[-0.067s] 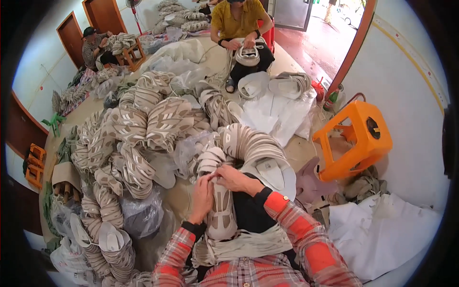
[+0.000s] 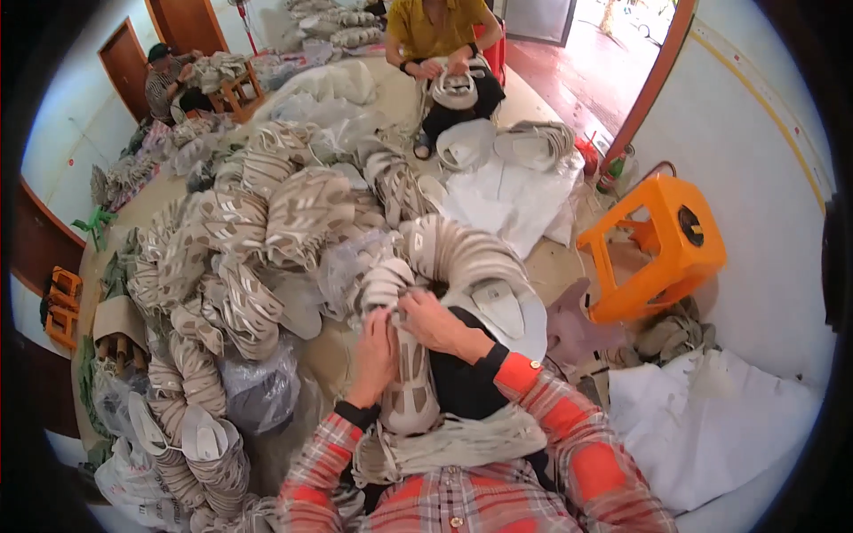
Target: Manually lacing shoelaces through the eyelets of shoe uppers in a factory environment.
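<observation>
A beige and brown shoe upper [image 2: 410, 395] lies lengthwise across my lap, its rounded end toward me. My left hand [image 2: 378, 351] is closed on its far end, fingers bent along the left edge. Just right of it, my right hand [image 2: 434, 322] pinches the same end, fingertips slightly blurred. Whether a lace is between the fingers I cannot make out. Across my lap, below the upper, lies a bundle of pale laces [image 2: 462, 447]. Right beyond my hands a curved row of nested shoe uppers [image 2: 471, 258] ends at a white insole-shaped piece [image 2: 499, 306].
Heaps of stacked uppers [image 2: 306, 213] and clear plastic bags [image 2: 262, 386] fill the left. An orange stool [image 2: 662, 244] stands at the right, near white sheeting [image 2: 702, 435]. Ahead, a person in a yellow shirt [image 2: 435, 31] handles an upper; another person [image 2: 169, 84] sits far left.
My hands have moved slightly away from me along the upper, and their fingertips are a little farther apart. The whole view has shifted slightly.
</observation>
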The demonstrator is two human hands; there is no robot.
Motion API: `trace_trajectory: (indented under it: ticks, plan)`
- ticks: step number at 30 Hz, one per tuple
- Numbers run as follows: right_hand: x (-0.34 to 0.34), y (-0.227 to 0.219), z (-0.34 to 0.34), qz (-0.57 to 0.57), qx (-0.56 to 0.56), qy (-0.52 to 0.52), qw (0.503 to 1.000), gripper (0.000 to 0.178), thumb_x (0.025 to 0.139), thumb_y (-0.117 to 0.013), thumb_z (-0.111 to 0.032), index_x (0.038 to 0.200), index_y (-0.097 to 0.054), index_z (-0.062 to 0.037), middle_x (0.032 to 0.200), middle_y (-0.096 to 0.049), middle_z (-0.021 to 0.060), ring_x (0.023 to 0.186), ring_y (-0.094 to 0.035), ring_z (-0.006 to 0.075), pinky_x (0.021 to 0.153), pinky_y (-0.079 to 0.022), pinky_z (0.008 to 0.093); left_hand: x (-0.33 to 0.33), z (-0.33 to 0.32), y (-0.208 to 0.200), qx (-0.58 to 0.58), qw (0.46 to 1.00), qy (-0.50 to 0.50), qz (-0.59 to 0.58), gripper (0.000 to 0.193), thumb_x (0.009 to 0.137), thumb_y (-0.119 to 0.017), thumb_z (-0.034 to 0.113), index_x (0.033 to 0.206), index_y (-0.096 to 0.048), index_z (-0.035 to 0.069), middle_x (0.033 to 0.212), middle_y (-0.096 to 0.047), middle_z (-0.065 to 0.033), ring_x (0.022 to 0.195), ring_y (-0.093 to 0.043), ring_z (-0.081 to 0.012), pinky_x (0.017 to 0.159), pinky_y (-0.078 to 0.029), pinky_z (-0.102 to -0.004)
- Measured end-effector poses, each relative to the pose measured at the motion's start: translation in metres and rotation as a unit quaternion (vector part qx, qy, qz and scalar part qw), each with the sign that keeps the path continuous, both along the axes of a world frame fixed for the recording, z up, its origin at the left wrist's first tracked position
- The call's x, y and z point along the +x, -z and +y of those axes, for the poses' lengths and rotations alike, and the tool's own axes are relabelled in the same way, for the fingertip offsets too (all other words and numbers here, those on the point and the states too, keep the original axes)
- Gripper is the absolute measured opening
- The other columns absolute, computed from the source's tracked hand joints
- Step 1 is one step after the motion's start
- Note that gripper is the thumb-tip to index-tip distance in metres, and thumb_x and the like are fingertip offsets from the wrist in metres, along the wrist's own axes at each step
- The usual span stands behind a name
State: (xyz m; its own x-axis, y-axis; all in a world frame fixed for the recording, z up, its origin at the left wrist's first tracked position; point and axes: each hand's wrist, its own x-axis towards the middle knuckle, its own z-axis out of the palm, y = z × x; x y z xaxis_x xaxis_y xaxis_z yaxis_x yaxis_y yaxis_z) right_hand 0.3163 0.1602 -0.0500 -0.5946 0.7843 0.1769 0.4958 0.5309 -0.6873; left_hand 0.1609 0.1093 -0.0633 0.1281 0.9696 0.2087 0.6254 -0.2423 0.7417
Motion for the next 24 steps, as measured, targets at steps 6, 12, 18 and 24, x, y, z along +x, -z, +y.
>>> trace_trajectory:
  ticks: [6, 12, 18, 24]
  plan:
    - [0.046, -0.052, -0.111, -0.268, 0.0, -0.115, 0.957, 0.019, 0.074, -0.061, -0.024, 0.074, -0.059, -0.0056, 0.077, -0.057, 0.0122, 0.074, -0.057, 0.0289, 0.064, -0.047, 0.039, 0.012, -0.009, -0.03, -0.043, 0.976, -0.026, 0.211, 0.064, 0.077, -0.047, -0.003, 0.132, -0.015, -0.009, 0.124, -0.026, -0.043, 0.114, -0.037, -0.0503, 0.094, -0.037, -0.0443]
    - [0.04, -0.047, -0.153, -0.276, 0.052, -0.115, 0.953, 0.013, 0.064, -0.06, -0.011, 0.073, -0.06, -0.002, 0.076, -0.058, 0.0125, 0.07, -0.06, 0.0267, 0.059, -0.049, 0.0364, -0.007, -0.024, -0.021, -0.007, 0.976, 0.039, 0.216, 0.062, 0.077, -0.048, -0.001, 0.133, -0.022, -0.002, 0.12, -0.035, -0.0367, 0.112, -0.04, -0.0473, 0.094, -0.037, -0.0431]
    - [0.047, -0.065, -0.143, -0.28, -0.091, -0.1, 0.951, 0.014, 0.075, -0.054, -0.007, 0.086, -0.056, -0.0008, 0.079, -0.058, 0.013, 0.072, -0.059, 0.0251, 0.064, -0.047, 0.0366, -0.027, -0.059, -0.086, -0.074, 0.995, 0.063, -0.001, 0.04, 0.081, -0.051, 0.008, 0.119, -0.043, -0.003, 0.115, -0.05, -0.0194, 0.11, -0.047, -0.032, 0.092, -0.038, -0.0371]
    - [0.056, -0.215, -0.118, 0.178, -0.482, -0.055, 0.856, 0.018, 0.09, -0.049, -0.019, 0.095, -0.051, -0.0019, 0.067, -0.049, -0.0002, 0.06, -0.046, 0.0058, 0.051, -0.036, 0.0189, -0.016, -0.091, -0.197, -0.434, 0.831, 0.254, -0.237, 0.023, 0.089, -0.051, 0.018, 0.105, -0.059, 0.003, 0.077, -0.056, 0.0007, 0.066, -0.047, -0.0046, 0.058, -0.038, -0.0191]
